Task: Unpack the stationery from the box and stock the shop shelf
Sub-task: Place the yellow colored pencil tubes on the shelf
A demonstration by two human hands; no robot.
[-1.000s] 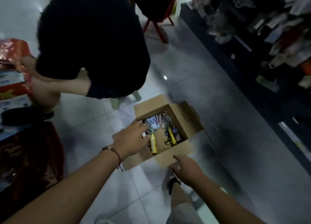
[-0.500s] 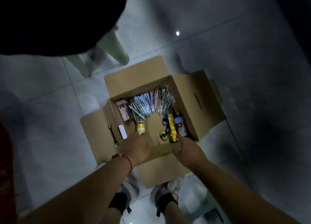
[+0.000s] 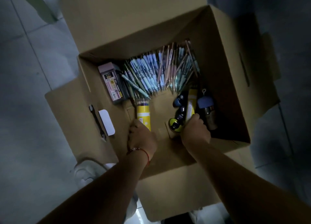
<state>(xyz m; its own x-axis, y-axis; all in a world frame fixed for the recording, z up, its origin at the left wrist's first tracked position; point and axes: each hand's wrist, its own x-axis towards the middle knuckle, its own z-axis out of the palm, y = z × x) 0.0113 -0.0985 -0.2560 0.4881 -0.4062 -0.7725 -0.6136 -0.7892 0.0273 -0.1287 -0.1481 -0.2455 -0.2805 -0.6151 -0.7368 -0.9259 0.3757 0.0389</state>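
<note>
Lighting: dim, bluish. Deep shadow on the box (image 3: 223, 92) right inner wall. Edges blurred, wide-angle bending.

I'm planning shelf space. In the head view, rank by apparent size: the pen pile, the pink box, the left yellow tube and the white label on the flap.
1. Pen pile, largest by far.
2. Pink box.
3. Yellow tube, partly hidden by the left hand, so its rank against the box is unsure.
4. White label, smallest.

Both hands now gripping yellow tubes: left hand (image 3: 142, 138), right hand (image 3: 196, 131).
</note>
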